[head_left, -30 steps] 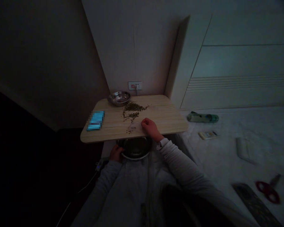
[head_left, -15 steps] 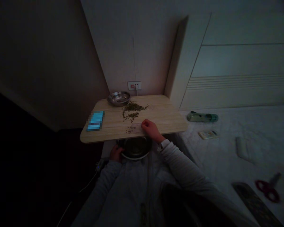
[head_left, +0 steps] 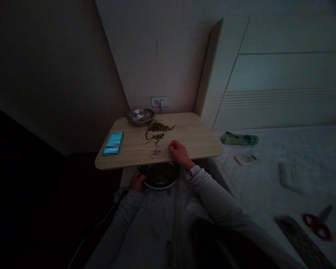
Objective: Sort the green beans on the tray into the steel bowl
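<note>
The fingers of our right hand (head_left: 180, 153) are curled together at the edge of a thin clear sheet (head_left: 163, 149) on the table (head_left: 194, 140); whether they pinch it, we cannot tell. Just left of these fingers lie a few stray specks, and beyond them, somewhat leftward, spread the green seeds (head_left: 157, 127). Below and to the left, the fingers of our left hand (head_left: 137, 182) touch the left side of a dark bowl (head_left: 160, 187) under the table's near edge; how firmly they close on it, we cannot tell.

Farther out, past the seeds from our right fingers, stands a steel bowl (head_left: 140, 117), with a wall socket (head_left: 159, 101) behind it. Well left of those fingers lies a lit phone (head_left: 113, 143). Well to their right, on the bed (head_left: 254, 183), we see a green bottle (head_left: 240, 139) and, nearer us, red-handled scissors (head_left: 316, 225).
</note>
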